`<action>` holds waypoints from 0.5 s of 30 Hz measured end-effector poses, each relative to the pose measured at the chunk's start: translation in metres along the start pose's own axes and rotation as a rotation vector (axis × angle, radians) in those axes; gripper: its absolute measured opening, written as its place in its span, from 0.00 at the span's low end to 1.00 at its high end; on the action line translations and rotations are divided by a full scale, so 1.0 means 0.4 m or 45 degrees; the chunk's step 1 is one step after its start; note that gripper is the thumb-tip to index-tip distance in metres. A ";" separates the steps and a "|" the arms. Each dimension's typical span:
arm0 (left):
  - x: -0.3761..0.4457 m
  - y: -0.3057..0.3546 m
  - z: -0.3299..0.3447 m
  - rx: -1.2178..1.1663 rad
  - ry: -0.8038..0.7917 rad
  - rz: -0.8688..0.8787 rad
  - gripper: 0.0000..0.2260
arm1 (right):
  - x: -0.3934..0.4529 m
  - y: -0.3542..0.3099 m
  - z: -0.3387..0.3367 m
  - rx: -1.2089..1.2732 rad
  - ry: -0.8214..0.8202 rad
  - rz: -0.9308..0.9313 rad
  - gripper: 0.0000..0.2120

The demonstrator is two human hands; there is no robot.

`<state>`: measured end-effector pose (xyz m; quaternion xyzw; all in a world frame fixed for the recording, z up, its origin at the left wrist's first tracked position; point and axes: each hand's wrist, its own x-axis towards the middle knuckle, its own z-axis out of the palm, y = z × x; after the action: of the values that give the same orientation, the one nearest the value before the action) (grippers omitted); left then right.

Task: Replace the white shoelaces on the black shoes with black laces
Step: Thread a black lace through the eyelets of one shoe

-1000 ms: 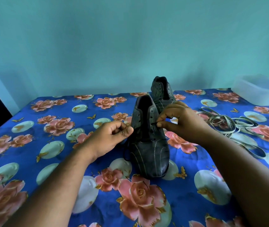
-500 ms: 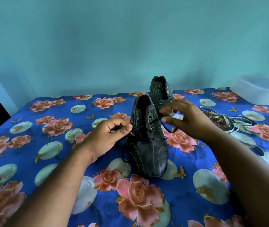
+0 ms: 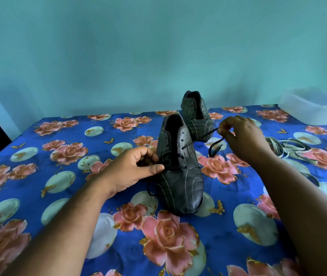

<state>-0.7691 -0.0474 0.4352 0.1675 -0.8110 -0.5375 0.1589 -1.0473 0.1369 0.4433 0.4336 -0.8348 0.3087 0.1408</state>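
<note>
Two black shoes stand on the flowered cloth. The near shoe [image 3: 179, 176] points its toe at me, and the second shoe [image 3: 195, 114] stands behind it to the right. A black lace [image 3: 200, 137] runs through the near shoe's lower eyelets and out to the right. My right hand [image 3: 242, 138] pinches that lace and holds it taut, with a loop hanging below my fingers. My left hand [image 3: 132, 170] pinches the lace's other side at the shoe's left edge. The loose end curls on the cloth below that hand.
A heap of white laces [image 3: 290, 149] lies on the cloth at the right. A clear plastic tub [image 3: 314, 106] stands at the far right corner. The blue flowered cloth [image 3: 59, 176] covers the whole surface, and a teal wall rises behind it.
My right hand has drawn the black lace out to the right and away from the shoe. My left hand has stayed at the shoe's left side.
</note>
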 end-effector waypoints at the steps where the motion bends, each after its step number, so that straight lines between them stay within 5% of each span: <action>1: 0.001 0.000 0.000 0.025 0.011 0.013 0.11 | 0.001 0.008 -0.001 -0.025 0.021 0.089 0.04; 6: 0.000 0.000 -0.005 0.068 0.031 0.007 0.02 | 0.000 -0.005 0.004 -0.023 0.011 0.219 0.09; 11: 0.001 0.007 -0.010 -0.009 0.121 -0.011 0.04 | -0.017 -0.084 -0.003 0.239 -0.216 -0.403 0.19; 15: 0.004 0.011 -0.009 -0.011 0.200 0.029 0.05 | -0.033 -0.110 0.016 0.224 -0.240 -0.574 0.12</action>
<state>-0.7696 -0.0494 0.4407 0.1990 -0.7958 -0.5242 0.2288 -1.0038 0.1220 0.4490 0.6462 -0.6964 0.2991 0.0894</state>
